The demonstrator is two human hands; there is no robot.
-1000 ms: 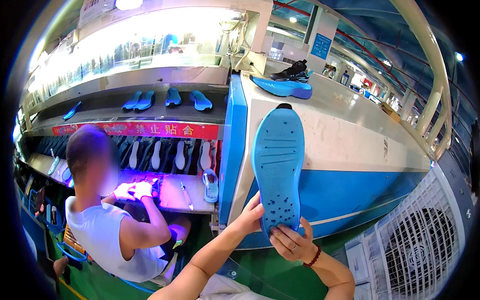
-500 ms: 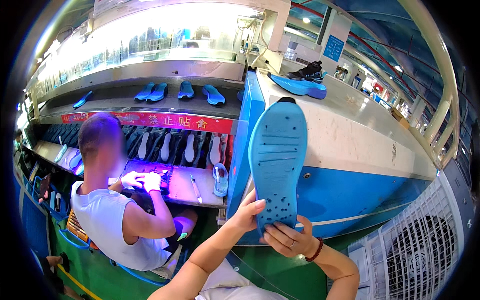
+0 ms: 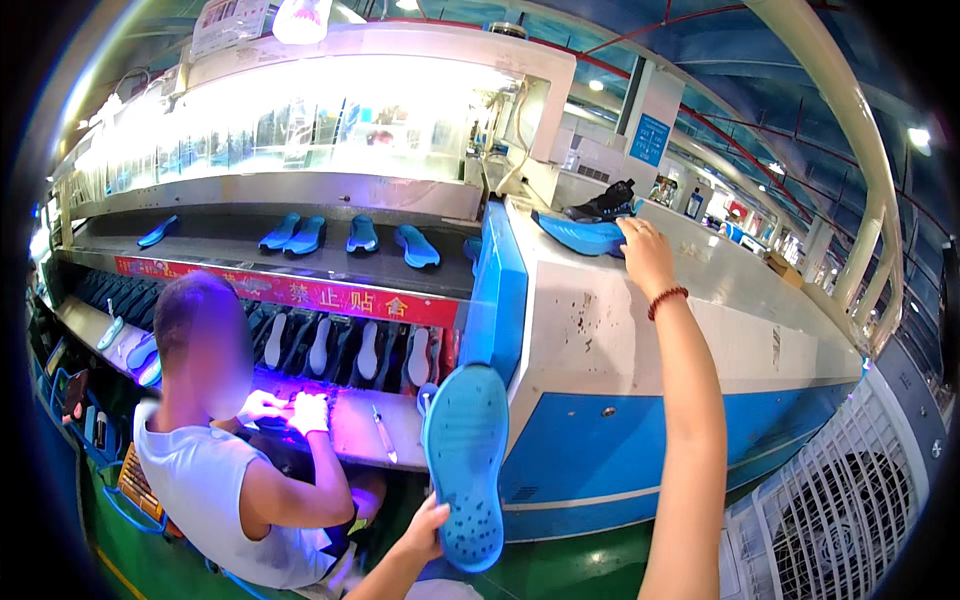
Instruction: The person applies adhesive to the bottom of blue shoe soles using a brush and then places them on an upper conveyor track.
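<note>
My left hand (image 3: 426,527) grips a blue shoe sole (image 3: 466,465) by its edge near the lower end. The sole is upright, its face with grooves and small holes turned toward me. Stretched far forward, my right hand (image 3: 646,252) has its fingers closed over the right end of a second blue shoe sole (image 3: 580,234). That sole lies on top of the white and blue machine (image 3: 600,300). A black shoe upper (image 3: 602,203) sits just behind it; whether they touch is unclear.
At left, a seated co-worker (image 3: 225,480) in white gloves works under purple light at a bench. Several blue soles (image 3: 362,235) lie on a dark conveyor (image 3: 200,240) above racks of soles. A large fan (image 3: 840,510) stands at lower right, beneath a curved pale pipe (image 3: 868,150).
My right hand has let go of the held sole and reached forward to the sole on the machine. My left hand has lowered the held sole and moved it leftward.
</note>
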